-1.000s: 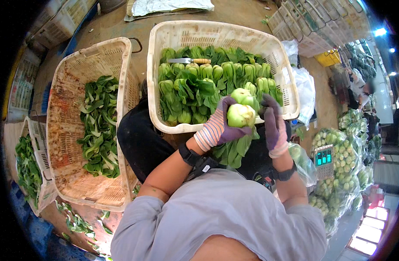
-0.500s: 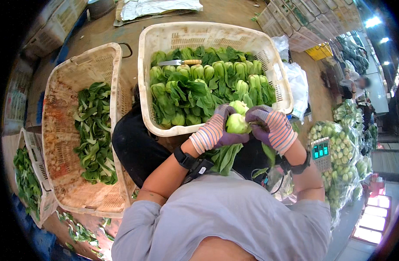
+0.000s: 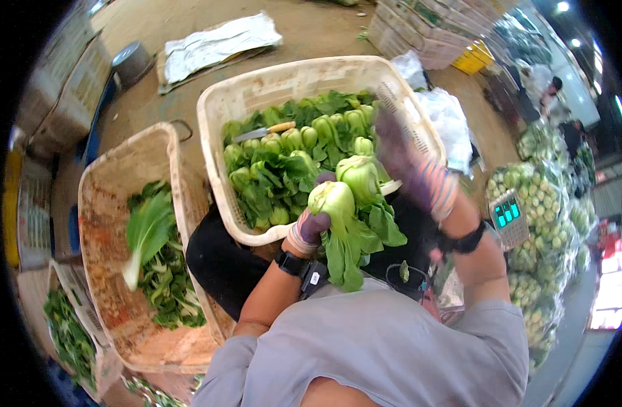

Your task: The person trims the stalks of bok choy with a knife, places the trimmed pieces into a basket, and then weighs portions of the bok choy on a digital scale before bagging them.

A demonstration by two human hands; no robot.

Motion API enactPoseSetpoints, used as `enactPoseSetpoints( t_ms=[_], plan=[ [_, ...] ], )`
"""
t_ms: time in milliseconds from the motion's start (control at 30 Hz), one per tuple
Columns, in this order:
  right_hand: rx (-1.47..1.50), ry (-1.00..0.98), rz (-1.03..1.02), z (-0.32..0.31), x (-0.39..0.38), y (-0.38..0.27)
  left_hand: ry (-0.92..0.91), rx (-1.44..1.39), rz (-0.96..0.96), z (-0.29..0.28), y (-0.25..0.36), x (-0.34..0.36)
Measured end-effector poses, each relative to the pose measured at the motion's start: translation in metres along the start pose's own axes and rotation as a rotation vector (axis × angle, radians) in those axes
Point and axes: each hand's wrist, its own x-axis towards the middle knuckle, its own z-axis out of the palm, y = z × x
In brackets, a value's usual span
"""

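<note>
Over the near rim of the pale crate (image 3: 251,238) packed with greens (image 3: 277,169), the gloved left hand (image 3: 313,225) grips two bok choy heads (image 3: 333,199), leaves hanging down, while the right hand (image 3: 411,166) is a blur beside them, so I cannot tell whether it holds anything.

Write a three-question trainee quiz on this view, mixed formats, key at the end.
1. Which gloved hand holds the nearer raised bok choy head?
2. True or false: the wooden-handled knife lies on the floor.
3. What lies in the brown-stained crate at the person's left?
A) Plastic bags
B) Loose green leaves
C) A digital scale

Key:
1. The left hand.
2. False; it rests on the packed bok choy in the cream crate.
3. B.
</note>
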Motion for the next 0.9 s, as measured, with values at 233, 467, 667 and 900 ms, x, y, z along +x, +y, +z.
enactPoseSetpoints(
  t_ms=[233, 467, 667, 900],
  plan=[
    [0.338, 0.402, 0.102, 0.069, -0.152, 0.059, -0.127, 0.129, -0.138, 0.092, -0.035, 0.016],
    [1.466, 0.832, 0.197, -0.011, -0.278, 0.043, -0.929, 0.754, -0.228, 0.185, -0.132, 0.032],
    [-0.221, 0.807, -0.024, -0.063, -0.363, 0.062, -0.814, 0.326, -0.263, 0.240, -0.219, 0.045],
    [-0.569, 1.088, 0.946, -0.176, -0.458, 0.181, -1.121, 0.706, 0.009, 0.301, -0.257, 0.105]
  ],
)
